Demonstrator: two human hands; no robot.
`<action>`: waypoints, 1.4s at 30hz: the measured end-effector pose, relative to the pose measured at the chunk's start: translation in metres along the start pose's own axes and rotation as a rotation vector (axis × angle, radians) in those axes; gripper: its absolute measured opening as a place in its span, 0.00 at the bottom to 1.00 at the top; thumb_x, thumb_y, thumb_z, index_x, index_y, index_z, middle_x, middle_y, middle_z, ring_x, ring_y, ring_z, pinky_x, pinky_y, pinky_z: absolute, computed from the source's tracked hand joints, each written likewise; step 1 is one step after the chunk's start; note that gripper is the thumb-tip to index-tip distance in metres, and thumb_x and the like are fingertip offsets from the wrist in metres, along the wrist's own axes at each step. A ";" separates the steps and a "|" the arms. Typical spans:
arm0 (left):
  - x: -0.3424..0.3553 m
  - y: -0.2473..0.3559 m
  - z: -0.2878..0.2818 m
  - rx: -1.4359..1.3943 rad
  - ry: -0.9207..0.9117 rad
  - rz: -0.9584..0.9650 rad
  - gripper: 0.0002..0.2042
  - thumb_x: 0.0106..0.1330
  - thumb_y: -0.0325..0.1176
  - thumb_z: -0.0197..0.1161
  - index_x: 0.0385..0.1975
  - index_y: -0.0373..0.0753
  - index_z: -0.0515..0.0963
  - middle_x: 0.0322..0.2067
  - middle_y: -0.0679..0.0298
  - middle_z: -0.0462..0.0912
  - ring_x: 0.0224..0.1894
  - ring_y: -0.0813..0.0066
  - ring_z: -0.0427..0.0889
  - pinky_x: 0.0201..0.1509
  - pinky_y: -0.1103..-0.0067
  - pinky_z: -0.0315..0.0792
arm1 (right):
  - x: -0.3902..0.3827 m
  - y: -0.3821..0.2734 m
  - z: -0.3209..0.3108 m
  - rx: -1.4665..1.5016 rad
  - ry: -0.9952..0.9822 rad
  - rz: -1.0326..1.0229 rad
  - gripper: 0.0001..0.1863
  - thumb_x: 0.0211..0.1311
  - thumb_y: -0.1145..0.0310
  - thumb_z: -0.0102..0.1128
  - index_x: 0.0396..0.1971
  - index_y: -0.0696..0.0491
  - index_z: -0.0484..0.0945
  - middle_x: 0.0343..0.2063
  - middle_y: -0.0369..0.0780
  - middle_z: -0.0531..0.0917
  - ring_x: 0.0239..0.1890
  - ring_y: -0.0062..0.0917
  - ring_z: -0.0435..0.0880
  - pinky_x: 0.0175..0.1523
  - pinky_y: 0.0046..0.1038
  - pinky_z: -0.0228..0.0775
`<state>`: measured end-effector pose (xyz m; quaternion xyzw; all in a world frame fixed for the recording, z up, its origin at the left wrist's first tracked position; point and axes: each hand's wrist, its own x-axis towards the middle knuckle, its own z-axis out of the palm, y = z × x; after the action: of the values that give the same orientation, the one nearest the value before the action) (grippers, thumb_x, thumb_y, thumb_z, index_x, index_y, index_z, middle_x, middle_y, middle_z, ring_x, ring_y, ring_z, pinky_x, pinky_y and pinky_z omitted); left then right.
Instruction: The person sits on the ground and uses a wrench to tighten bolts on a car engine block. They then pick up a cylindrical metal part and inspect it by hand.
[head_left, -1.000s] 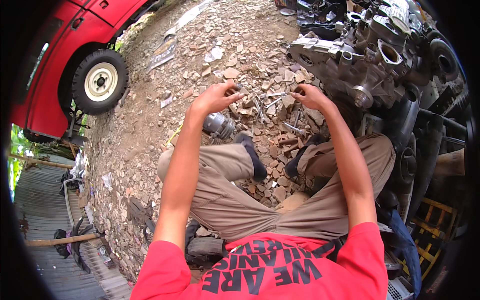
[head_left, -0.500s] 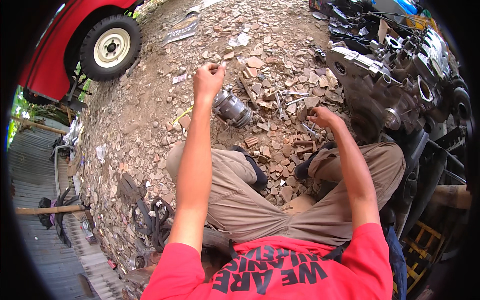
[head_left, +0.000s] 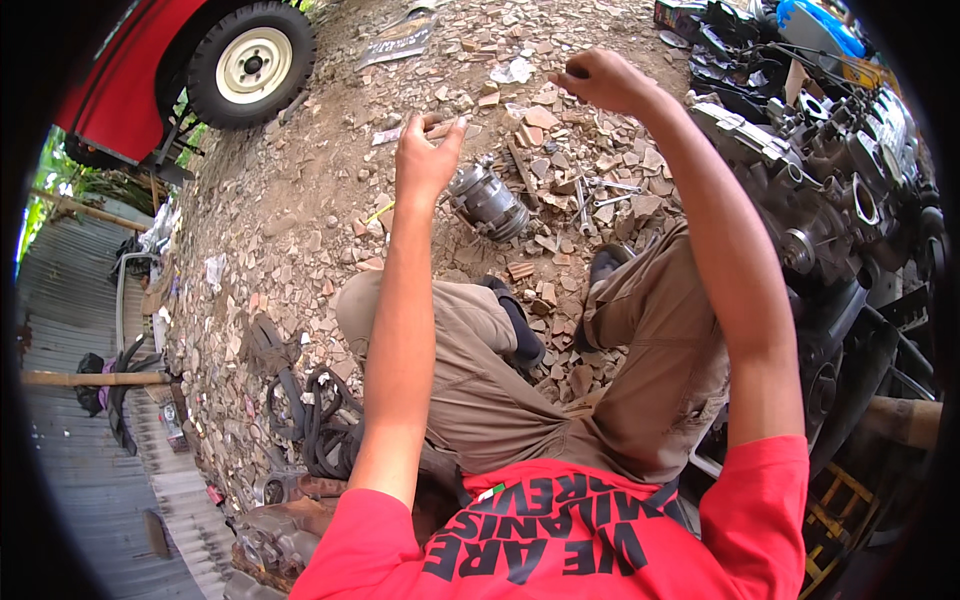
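My left hand point(head_left: 428, 160) is raised over the rubble ground, its thumb and fingers apart, with nothing plainly held. Just right of its wrist, a silver, roughly cylindrical metal machine part point(head_left: 488, 203) lies on the stones. My right hand point(head_left: 608, 82) is lifted farther out and to the right, above the ground. Its fingers are curled, with a dark hollow between them; whatever they hold, if anything, is hidden. Several wrenches point(head_left: 583, 207) lie on the rubble to the right of the metal part. A yellow strip point(head_left: 379, 213) shows beside my left forearm.
Engine parts point(head_left: 800, 190) are piled along the right side. A red vehicle's wheel point(head_left: 250, 65) stands at the far left. Black belts or hoses point(head_left: 325, 420) lie left of my seat. Corrugated metal sheeting point(head_left: 75, 320) borders the left. Broken tiles and stones cover the ground.
My right hand has risen from beside the wrenches to far out in front. My left thumb and fingers have spread from a pinch. My right knee has drawn inward, and the view has shifted.
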<state>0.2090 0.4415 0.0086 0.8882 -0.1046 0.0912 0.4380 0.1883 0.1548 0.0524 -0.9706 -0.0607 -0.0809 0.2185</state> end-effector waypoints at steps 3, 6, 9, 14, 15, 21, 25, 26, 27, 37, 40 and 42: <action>-0.008 -0.007 0.002 0.070 -0.065 -0.016 0.28 0.60 0.50 0.67 0.52 0.35 0.76 0.53 0.47 0.79 0.57 0.53 0.77 0.62 0.66 0.69 | -0.003 0.023 0.043 -0.127 -0.299 0.023 0.21 0.63 0.50 0.63 0.31 0.56 0.83 0.25 0.43 0.84 0.28 0.29 0.82 0.35 0.35 0.74; -0.008 -0.028 -0.010 0.210 -0.127 -0.004 0.30 0.61 0.53 0.65 0.55 0.36 0.74 0.56 0.46 0.76 0.58 0.51 0.77 0.64 0.65 0.68 | 0.004 0.036 0.071 -0.153 -0.547 0.169 0.22 0.60 0.51 0.64 0.41 0.56 0.83 0.34 0.44 0.86 0.35 0.31 0.85 0.43 0.35 0.77; -0.009 -0.029 -0.032 0.171 -0.136 -0.138 0.30 0.63 0.51 0.66 0.56 0.33 0.74 0.55 0.48 0.78 0.60 0.57 0.76 0.63 0.67 0.68 | 0.024 0.062 0.085 -0.169 -0.496 0.172 0.24 0.60 0.53 0.63 0.45 0.58 0.82 0.40 0.45 0.87 0.40 0.35 0.86 0.48 0.36 0.78; -0.016 -0.057 -0.068 0.386 -0.145 -0.012 0.29 0.63 0.52 0.64 0.54 0.34 0.75 0.54 0.48 0.79 0.58 0.55 0.78 0.62 0.67 0.69 | 0.043 0.102 0.107 -0.054 -0.330 0.006 0.21 0.60 0.54 0.61 0.38 0.60 0.84 0.34 0.48 0.86 0.37 0.38 0.86 0.43 0.39 0.76; -0.024 -0.053 -0.073 0.441 -0.201 -0.020 0.28 0.64 0.52 0.64 0.54 0.34 0.76 0.54 0.48 0.79 0.58 0.55 0.78 0.62 0.67 0.69 | 0.043 0.103 0.112 -0.131 -0.435 0.036 0.21 0.61 0.53 0.60 0.39 0.59 0.83 0.34 0.48 0.86 0.36 0.38 0.86 0.43 0.39 0.76; -0.023 -0.011 -0.070 0.190 -0.439 0.049 0.28 0.64 0.53 0.64 0.53 0.33 0.77 0.52 0.48 0.80 0.57 0.52 0.77 0.61 0.68 0.69 | 0.044 0.127 0.131 -0.305 -0.686 0.097 0.22 0.61 0.51 0.61 0.41 0.57 0.81 0.35 0.49 0.85 0.40 0.41 0.84 0.46 0.40 0.75; -0.018 -0.054 -0.038 0.580 -0.444 0.061 0.31 0.64 0.54 0.63 0.58 0.34 0.73 0.57 0.48 0.76 0.61 0.53 0.74 0.65 0.67 0.67 | 0.038 0.118 0.149 -0.153 -0.467 -0.096 0.19 0.60 0.55 0.61 0.37 0.59 0.82 0.36 0.50 0.85 0.42 0.42 0.84 0.48 0.41 0.75; -0.015 -0.069 -0.033 0.557 -0.538 0.010 0.32 0.64 0.54 0.62 0.60 0.34 0.71 0.59 0.47 0.74 0.63 0.53 0.72 0.66 0.66 0.66 | 0.037 0.108 0.150 -0.144 -0.523 -0.073 0.19 0.61 0.55 0.61 0.37 0.59 0.81 0.35 0.50 0.85 0.42 0.42 0.84 0.48 0.41 0.75; -0.015 -0.091 -0.027 0.509 -0.590 -0.021 0.31 0.64 0.54 0.62 0.59 0.34 0.72 0.58 0.47 0.75 0.62 0.53 0.73 0.65 0.66 0.66 | 0.035 0.099 0.148 -0.138 -0.586 -0.050 0.20 0.61 0.54 0.61 0.37 0.59 0.81 0.35 0.50 0.85 0.41 0.43 0.84 0.48 0.41 0.75; 0.009 -0.172 0.035 0.554 -0.680 -0.132 0.36 0.63 0.52 0.64 0.62 0.30 0.66 0.63 0.42 0.68 0.66 0.50 0.68 0.69 0.65 0.63 | 0.011 0.149 0.187 -0.339 -0.671 0.021 0.17 0.54 0.61 0.66 0.37 0.60 0.82 0.36 0.50 0.85 0.41 0.42 0.85 0.48 0.39 0.77; 0.013 -0.166 0.046 0.404 -0.656 -0.155 0.37 0.63 0.53 0.65 0.64 0.31 0.65 0.63 0.41 0.67 0.66 0.49 0.68 0.69 0.64 0.63 | 0.016 0.154 0.189 -0.218 -0.577 -0.040 0.17 0.51 0.65 0.67 0.40 0.59 0.80 0.37 0.50 0.85 0.42 0.42 0.85 0.49 0.39 0.77; 0.017 -0.163 0.051 0.320 -0.644 -0.123 0.37 0.63 0.54 0.64 0.63 0.31 0.65 0.62 0.41 0.68 0.66 0.49 0.68 0.68 0.63 0.63 | 0.024 0.156 0.189 -0.163 -0.527 -0.078 0.21 0.46 0.70 0.67 0.43 0.59 0.78 0.36 0.50 0.85 0.42 0.42 0.85 0.48 0.38 0.77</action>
<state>0.2726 0.4961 -0.1418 0.9333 -0.1677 -0.2044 0.2429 0.2607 0.0990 -0.1763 -0.9695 -0.1459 0.1614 0.1129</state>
